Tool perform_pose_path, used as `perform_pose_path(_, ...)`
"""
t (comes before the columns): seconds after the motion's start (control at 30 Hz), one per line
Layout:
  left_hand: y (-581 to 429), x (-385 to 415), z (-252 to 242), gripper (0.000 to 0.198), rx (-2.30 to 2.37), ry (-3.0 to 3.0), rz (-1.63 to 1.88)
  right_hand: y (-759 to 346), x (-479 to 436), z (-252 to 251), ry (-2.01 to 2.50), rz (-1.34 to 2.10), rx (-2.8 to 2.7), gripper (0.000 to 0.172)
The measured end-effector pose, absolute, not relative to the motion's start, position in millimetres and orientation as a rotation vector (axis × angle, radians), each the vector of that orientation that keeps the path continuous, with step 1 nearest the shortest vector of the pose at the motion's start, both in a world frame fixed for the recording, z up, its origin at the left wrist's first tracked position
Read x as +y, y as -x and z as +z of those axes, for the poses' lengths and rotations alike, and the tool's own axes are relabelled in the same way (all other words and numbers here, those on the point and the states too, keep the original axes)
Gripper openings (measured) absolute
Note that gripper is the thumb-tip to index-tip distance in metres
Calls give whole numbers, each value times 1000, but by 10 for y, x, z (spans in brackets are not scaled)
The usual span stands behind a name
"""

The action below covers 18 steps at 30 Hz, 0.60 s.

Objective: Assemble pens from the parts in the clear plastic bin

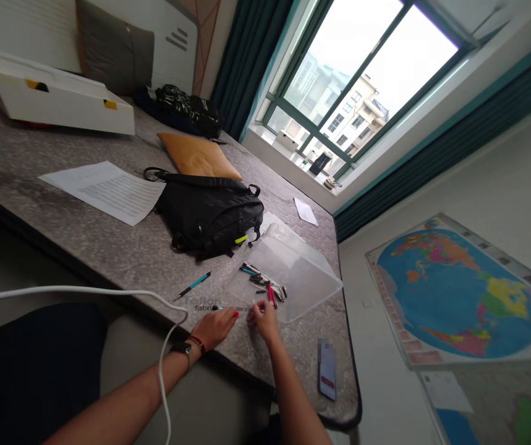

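One grey mattress, mottled and quilted, carries nearly everything under inspection. On the wall beside it hangs a glossy world map, its continents in an oval. White cardboard, folded into a long box with slanted walls, occupies the far corner. One black fabric backpack, slumped and creased, lies mid-mattress. Near it, one bin of thin, translucent plastic shows angular corners. One smooth, tan envelope lies partly behind the backpack; one printed sheet, lightly curled, rests before it. One flat, rectangular phone lies near the mattress corner.

Two hands are at work, close together but apart, just beside the bin. The left hand has its fingers drawn in, a small red piece pinched at the tips. The right hand has thumb and fingers bunched almost together; what they hold, if anything, I cannot tell.

Slim pens, black, white, teal and red, cluster within the bin's outline; they overlap, preventing an exact count. One teal-and-black pen lies alone on the mattress, left of the hands.
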<state>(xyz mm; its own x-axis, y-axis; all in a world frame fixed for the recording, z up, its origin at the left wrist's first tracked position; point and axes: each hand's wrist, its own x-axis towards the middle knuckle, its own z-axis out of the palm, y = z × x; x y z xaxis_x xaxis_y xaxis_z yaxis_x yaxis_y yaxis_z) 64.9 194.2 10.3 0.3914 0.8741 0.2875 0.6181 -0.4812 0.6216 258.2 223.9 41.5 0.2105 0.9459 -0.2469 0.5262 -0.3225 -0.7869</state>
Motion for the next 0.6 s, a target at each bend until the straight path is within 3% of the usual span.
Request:
perform_pose_path(0.13, -659, 1939, 116, 33, 1277, -2258, 816, -2620, 1759, 424, 1790, 1266, -1183, 43)
perform_pose_path(0.27, -662, 1922, 169, 34, 1253, -2306, 768, -2524, 1699, 719, 1731, 1361, -1451, 33)
perform_pose_path(0.47, -663, 1905, 215, 33, 1249, -2342, 713, -2447, 1960, 1110, 1866, 1050, -2190, 3)
perform_pose_path(0.6, -657, 1905, 220, 33, 1238, -2368, 714, -2399, 2072, 1249, 1860, 850, -2532, 9)
